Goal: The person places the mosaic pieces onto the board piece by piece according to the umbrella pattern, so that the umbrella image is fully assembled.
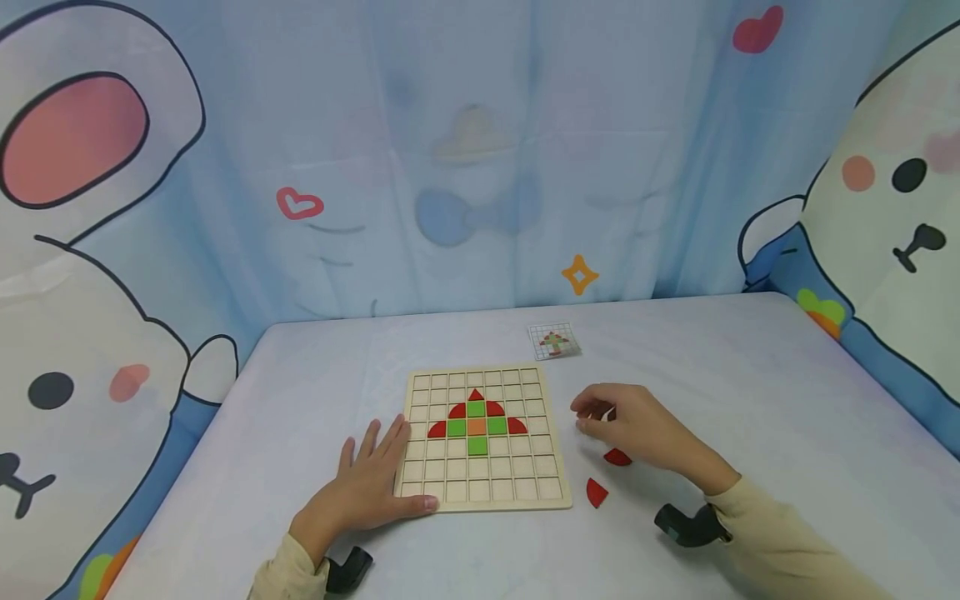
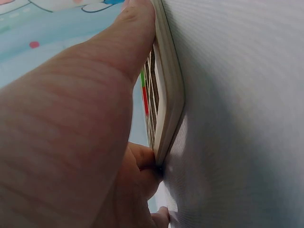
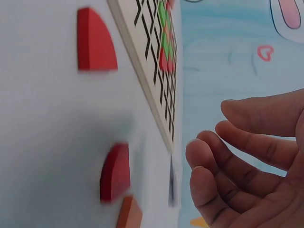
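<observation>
My left hand (image 1: 365, 486) lies with straight fingers along the left edge of a wooden grid board (image 1: 520, 490), its thumb at the near left corner. On the board, green squares (image 1: 476, 447) surround an orange square (image 1: 476, 427), with red quarter-circle pieces (image 1: 517, 426) at the sides and a red triangle (image 1: 476, 395) on top. To the right of the board my right hand (image 1: 637, 425) hovers, fingers loosely bent, with nothing between them in the right wrist view. Below it lie two loose red quarter-circle pieces, one nearer the hand (image 1: 618, 457) and one nearer the board (image 1: 597, 492).
A small picture card (image 1: 553, 341) with a similar coloured pattern lies behind the board. An orange piece (image 3: 129, 213) shows beside a red one in the right wrist view; the right hand hides it from the head view. A printed curtain (image 1: 480, 167) hangs behind the white table (image 1: 322, 375).
</observation>
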